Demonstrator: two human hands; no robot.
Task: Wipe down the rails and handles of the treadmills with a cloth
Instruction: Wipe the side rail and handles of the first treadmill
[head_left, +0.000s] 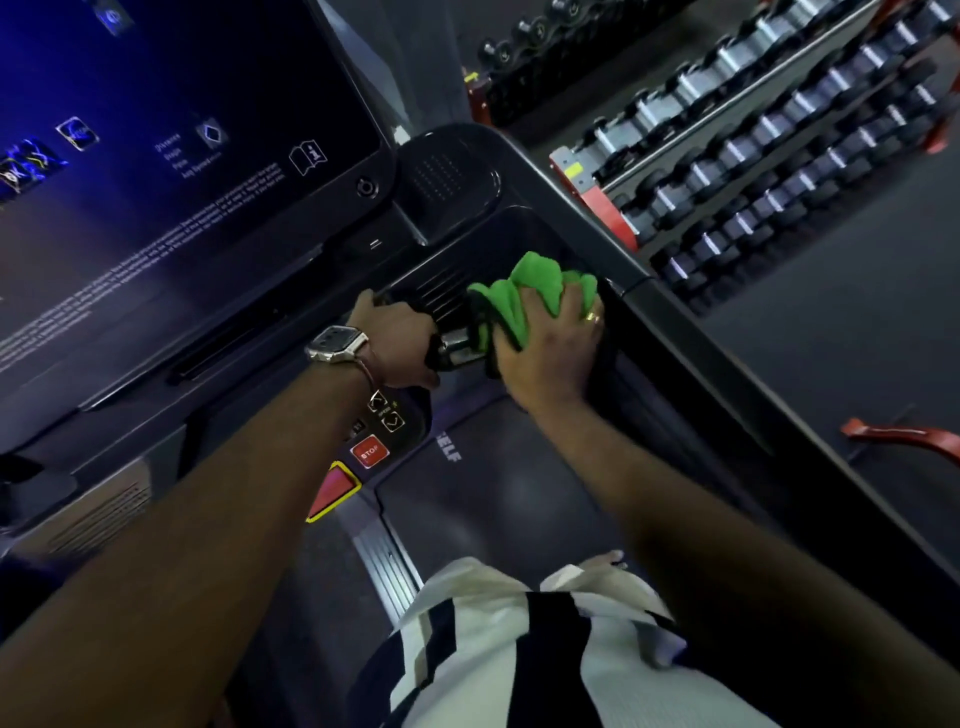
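I stand on a dark treadmill. A black front handle with a shiny metal sensor plate (457, 347) runs across below the console. My left hand (397, 338), with a watch on the wrist, grips this handle at its left part. Just to the right, my right hand (550, 348) holds a bunched green cloth (524, 296) wrapped around the same handle, fingers curled over it. The treadmill's right side rail (727, 364) runs from the console corner down to the lower right.
The lit console screen (171, 156) fills the upper left. A red STOP button (370, 451) and a red safety tab (332, 491) sit below my left wrist. Racks of dumbbells (779, 145) stand beyond the right rail. The belt (498, 499) lies underfoot.
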